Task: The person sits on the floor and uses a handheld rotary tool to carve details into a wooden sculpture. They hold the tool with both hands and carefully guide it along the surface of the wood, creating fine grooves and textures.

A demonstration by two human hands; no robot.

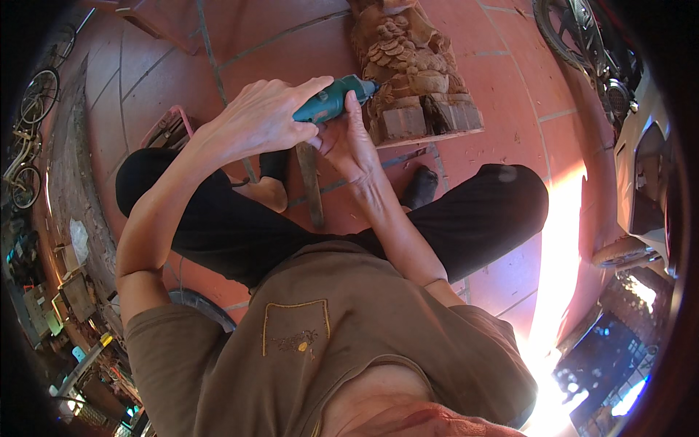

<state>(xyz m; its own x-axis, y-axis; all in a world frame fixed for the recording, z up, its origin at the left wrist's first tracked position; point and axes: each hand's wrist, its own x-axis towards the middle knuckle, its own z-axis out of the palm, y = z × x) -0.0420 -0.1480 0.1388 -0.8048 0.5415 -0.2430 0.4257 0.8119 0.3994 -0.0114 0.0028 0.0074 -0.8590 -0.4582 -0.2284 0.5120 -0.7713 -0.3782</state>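
A green handheld power tool, which looks like a rotary carving tool [326,103], is held in both my hands. My left hand [261,116] wraps round its rear end. My right hand [346,142] supports it from below, with the thumb up against the side near the front; its other fingers are mostly hidden. The dark tip points right, at the left side of a carved wooden sculpture [415,69] with coin-like discs and a blocky base. Whether the tip touches the wood I cannot tell.
A flat wooden piece [309,186] lies between my feet on the red tiled floor [502,87]. A long timber [76,167] and bicycles [29,138] are at the left. Motorbikes [641,175] stand at the right. A reddish stool-like object [156,22] is at the far left.
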